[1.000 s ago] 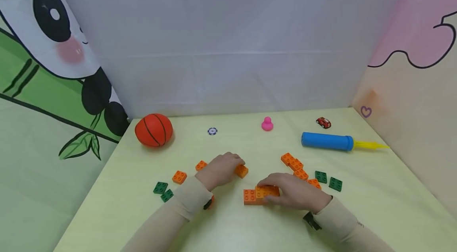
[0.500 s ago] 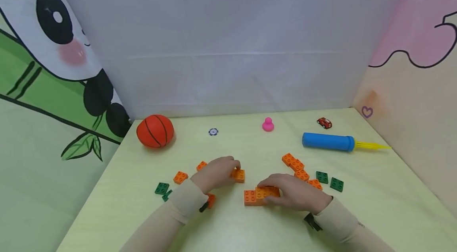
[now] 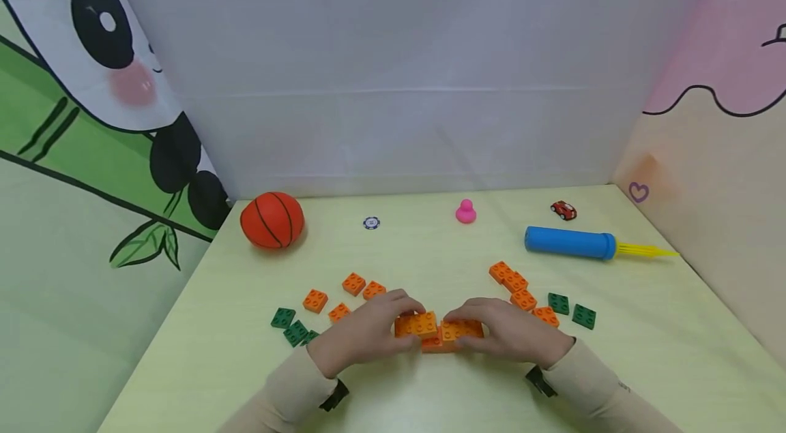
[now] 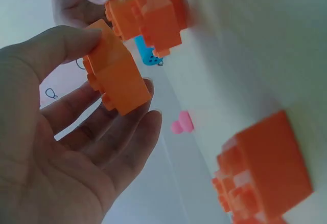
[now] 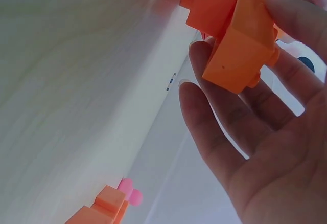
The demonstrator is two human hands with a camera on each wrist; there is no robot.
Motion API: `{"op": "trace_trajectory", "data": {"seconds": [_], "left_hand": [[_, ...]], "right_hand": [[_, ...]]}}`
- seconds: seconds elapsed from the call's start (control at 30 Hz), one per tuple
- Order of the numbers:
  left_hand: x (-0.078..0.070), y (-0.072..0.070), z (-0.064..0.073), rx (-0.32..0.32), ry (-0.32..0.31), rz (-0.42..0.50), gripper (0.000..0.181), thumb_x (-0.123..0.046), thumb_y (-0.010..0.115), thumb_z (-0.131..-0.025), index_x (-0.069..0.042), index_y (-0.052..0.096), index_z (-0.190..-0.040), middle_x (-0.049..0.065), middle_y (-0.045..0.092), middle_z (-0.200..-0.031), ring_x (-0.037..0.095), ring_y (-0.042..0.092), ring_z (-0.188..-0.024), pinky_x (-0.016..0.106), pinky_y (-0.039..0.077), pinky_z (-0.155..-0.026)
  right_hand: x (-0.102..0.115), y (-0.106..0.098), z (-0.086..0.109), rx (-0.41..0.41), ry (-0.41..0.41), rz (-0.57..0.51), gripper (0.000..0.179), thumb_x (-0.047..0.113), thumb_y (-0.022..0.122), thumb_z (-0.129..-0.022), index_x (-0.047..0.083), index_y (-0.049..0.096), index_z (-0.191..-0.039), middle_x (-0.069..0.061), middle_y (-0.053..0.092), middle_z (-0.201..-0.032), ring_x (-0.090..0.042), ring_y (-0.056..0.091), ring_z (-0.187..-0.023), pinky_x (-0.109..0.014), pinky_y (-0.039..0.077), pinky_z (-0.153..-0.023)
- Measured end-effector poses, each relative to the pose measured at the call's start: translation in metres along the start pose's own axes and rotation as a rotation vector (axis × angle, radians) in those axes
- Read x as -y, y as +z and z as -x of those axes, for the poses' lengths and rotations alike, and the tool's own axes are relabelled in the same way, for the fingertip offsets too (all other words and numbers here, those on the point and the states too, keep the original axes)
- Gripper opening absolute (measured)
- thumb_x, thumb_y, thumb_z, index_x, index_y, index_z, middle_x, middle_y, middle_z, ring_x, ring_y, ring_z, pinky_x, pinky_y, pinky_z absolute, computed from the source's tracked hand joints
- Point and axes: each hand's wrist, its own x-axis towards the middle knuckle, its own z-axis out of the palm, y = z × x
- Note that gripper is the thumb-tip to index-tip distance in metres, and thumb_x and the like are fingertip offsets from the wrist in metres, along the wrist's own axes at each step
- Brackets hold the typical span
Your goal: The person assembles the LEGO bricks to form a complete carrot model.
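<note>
My left hand (image 3: 367, 329) pinches an orange building block (image 4: 121, 78) between thumb and fingers. In the head view that block overlaps the left end of a lower orange block (image 3: 432, 345), and the left wrist view shows it slightly tilted beside the stack. My right hand (image 3: 511, 332) grips another orange block (image 5: 240, 45), which sits on the right part of the lower one. Both hands are close together at the middle front of the table, their blocks almost side by side. The right hand hides part of the stack's right end.
Loose orange blocks (image 3: 315, 301) and green blocks (image 3: 283, 318) lie left; more orange blocks (image 3: 523, 299) and green blocks (image 3: 584, 316) lie right. Farther back are a ball (image 3: 272, 220), a chip (image 3: 371, 222), a pink toy (image 3: 466, 212), a toy car (image 3: 563, 210) and a blue pump (image 3: 570, 243).
My left hand has brought its orange block from behind, toward me and right, to the stack's left end. The right hand has kept its grip in place. Blocks under the left arm now show.
</note>
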Motion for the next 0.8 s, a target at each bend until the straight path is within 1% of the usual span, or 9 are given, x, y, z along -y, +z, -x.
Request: {"op": "trace_trajectory", "data": {"seconds": [0.13,0.3,0.47,0.63,0.8], "left_hand": [[-0.001,0.009,-0.002,0.011,0.003,0.001,0.035,-0.032,0.071,-0.09,-0.019,0.066,-0.123,-0.009,0.06,-0.114,0.005,0.054,-0.097,0.026,0.051,-0.092],[0.0,0.015,-0.005,0.023,0.0,-0.022,0.035,-0.033,0.071,-0.091,-0.02,0.066,-0.124,-0.01,0.06,-0.116,0.004,0.055,-0.097,0.025,0.051,-0.092],[-0.002,0.017,-0.006,0.018,0.007,-0.047,0.039,-0.033,0.07,-0.092,-0.019,0.064,-0.128,-0.009,0.062,-0.118,0.004,0.056,-0.097,0.025,0.052,-0.092],[-0.004,0.019,-0.01,0.035,-0.009,-0.012,0.048,-0.035,0.069,-0.094,-0.019,0.058,-0.137,-0.006,0.063,-0.125,0.007,0.058,-0.106,0.031,0.05,-0.098],[-0.008,0.018,-0.011,0.039,-0.023,0.014,0.05,-0.034,0.072,-0.093,-0.019,0.055,-0.137,-0.005,0.067,-0.119,0.007,0.061,-0.102,0.031,0.052,-0.094]], "right_hand": [[0.0,0.0,0.0,0.002,0.003,-0.009,0.042,0.049,0.062,-0.096,0.027,0.065,-0.132,0.016,0.065,-0.122,-0.009,0.059,-0.111,-0.04,0.051,-0.098],[-0.001,0.001,0.0,0.002,-0.012,0.0,0.043,0.049,0.061,-0.096,0.025,0.065,-0.132,0.016,0.064,-0.121,-0.008,0.059,-0.11,-0.038,0.052,-0.098],[-0.001,0.001,0.0,-0.003,-0.025,0.007,0.043,0.049,0.061,-0.096,0.025,0.065,-0.132,0.015,0.065,-0.121,-0.008,0.06,-0.111,-0.037,0.052,-0.097],[-0.001,0.001,0.0,-0.009,-0.033,0.011,0.042,0.047,0.061,-0.097,0.025,0.065,-0.132,0.015,0.065,-0.121,-0.008,0.06,-0.111,-0.037,0.052,-0.098],[-0.001,0.002,0.0,-0.006,-0.028,0.005,0.042,0.048,0.061,-0.097,0.026,0.065,-0.132,0.014,0.065,-0.122,-0.009,0.06,-0.111,-0.039,0.052,-0.098]]}}
